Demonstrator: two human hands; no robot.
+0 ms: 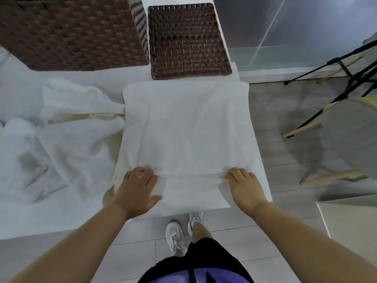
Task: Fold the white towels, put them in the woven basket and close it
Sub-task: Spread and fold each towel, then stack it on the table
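left grip (138, 186) and right grip (244, 185): fingers curled, pinching near fold of white towel (183, 127) | towel flat on table (61, 217) | woven basket (71, 31), lid (187, 39) beyond

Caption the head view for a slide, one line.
Left hand and right hand grip the near edge of a spread white towel; woven basket and lid beyond, crumpled towels alongside.

A tall dark-brown woven basket (67, 31) and a flat brown woven lid (187, 41) wall off the far side of the white table (40, 217); crumpled white towels (61, 135) crowd its left.
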